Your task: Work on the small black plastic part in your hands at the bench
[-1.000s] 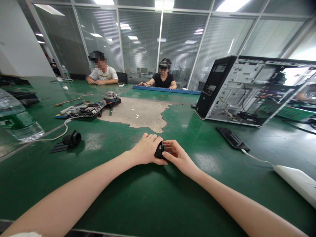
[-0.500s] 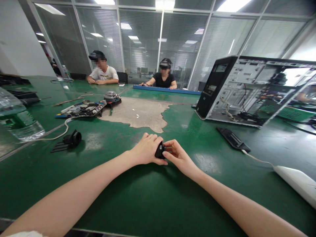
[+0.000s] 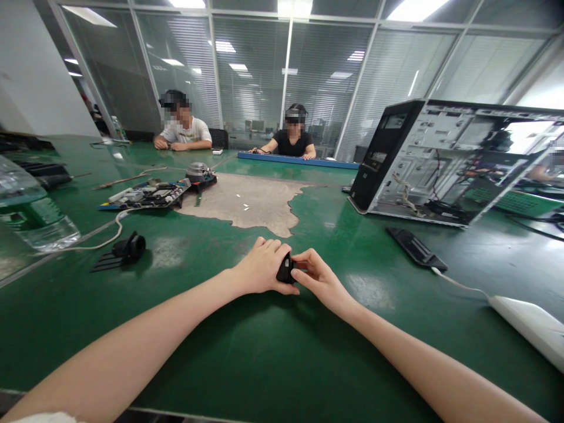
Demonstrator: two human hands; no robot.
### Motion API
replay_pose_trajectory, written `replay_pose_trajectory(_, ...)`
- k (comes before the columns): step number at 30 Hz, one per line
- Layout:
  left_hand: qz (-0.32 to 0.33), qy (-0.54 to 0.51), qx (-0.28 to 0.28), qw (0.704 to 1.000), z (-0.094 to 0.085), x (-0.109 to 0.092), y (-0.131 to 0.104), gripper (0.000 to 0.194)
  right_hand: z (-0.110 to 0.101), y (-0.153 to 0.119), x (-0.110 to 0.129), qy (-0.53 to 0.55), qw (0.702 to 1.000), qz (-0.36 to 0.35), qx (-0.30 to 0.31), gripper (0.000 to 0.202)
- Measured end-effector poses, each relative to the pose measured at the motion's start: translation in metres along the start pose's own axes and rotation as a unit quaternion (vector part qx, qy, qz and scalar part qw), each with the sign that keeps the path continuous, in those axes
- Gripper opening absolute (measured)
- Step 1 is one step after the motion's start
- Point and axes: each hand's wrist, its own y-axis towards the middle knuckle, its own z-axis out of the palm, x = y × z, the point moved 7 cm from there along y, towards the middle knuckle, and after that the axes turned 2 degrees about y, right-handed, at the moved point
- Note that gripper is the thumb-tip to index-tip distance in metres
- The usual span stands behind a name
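Held a small black device (image 3: 286,268) between both hands, over the near middle of the green table (image 3: 264,352). Could not tell whether it touched the tabletop. Wrapped the left hand (image 3: 263,265) around it from the left, with knuckles up, fingers bent over the far side and the thumb stretched along the near side. Closed the right hand (image 3: 319,281) narrowly at its right end, with the thumb in front and curved fingers behind. Angled both forearms inward from the lower corners of the view.

Looked compact and matt on the device, with a small pale mark on the visible face; hid the rest behind fingers.

Had a bare brownish patch (image 3: 253,202) ahead, a black part with a round end (image 3: 128,248) to the left, and a flat black piece (image 3: 416,248) to the right, near a white box (image 3: 529,323). Showed a circuit board (image 3: 150,195) and a clear bottle (image 3: 35,211) farther left, and an open computer case (image 3: 440,158) upright at far right. Included, across the table, a person in white (image 3: 189,134) and a person in black (image 3: 294,142) behind a blue bar (image 3: 299,160).
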Motion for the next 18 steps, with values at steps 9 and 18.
replay_pose_trajectory(9, 0.001, 0.001, -0.012, 1.0, -0.0006, -0.0002, -0.0005, 0.069, -0.0002, 0.001, -0.0042, -0.015, 1.0, 0.013, 0.0, 0.027)
replay_pose_trajectory(18, 0.003, 0.002, -0.012, 1.0, -0.0002, 0.0007, -0.0007, 0.07, 0.0016, -0.0012, 0.0022, -0.009, 1.0, -0.004, 0.006, 0.02)
